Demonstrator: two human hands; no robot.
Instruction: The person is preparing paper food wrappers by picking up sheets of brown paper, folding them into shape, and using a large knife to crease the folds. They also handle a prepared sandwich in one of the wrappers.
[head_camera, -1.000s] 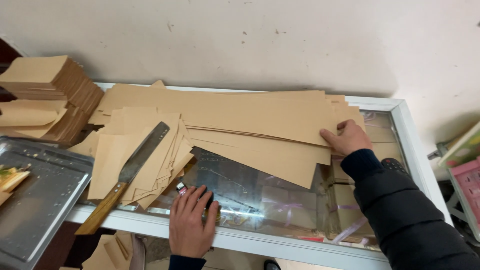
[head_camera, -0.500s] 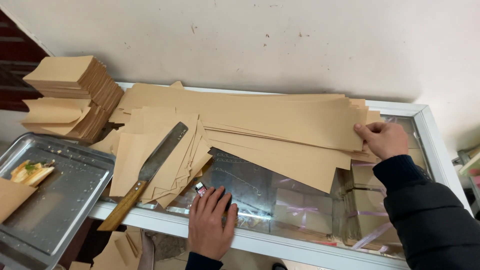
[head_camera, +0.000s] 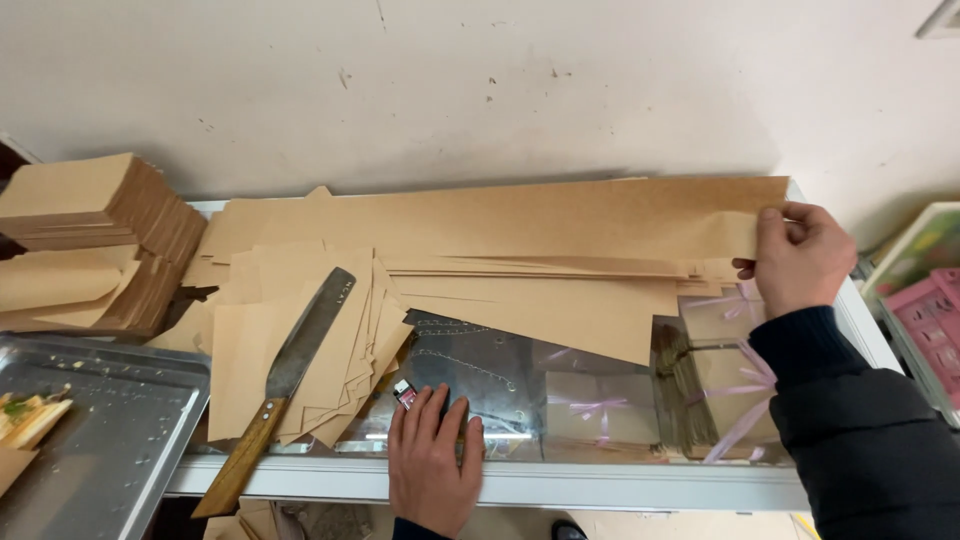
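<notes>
Hands apart: from my feed, right hand (head_camera: 800, 255) at 3 o'clock pinches the long brown paper sheet (head_camera: 520, 218) to lift it, while left hand (head_camera: 432, 470) lies flat and empty, steadying on the glass counter (head_camera: 560, 400) at 6 o'clock.

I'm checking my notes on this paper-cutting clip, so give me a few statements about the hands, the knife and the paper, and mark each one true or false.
1. The right hand grips the end of a long brown paper sheet. True.
2. The left hand holds the knife. False: it lies flat on the glass counter, with the wooden-handled knife lying unheld on the cut paper pieces.
3. A metal tray sits at the left. True.
4. The stacked paper is at the right end. False: it is at the left.
</notes>
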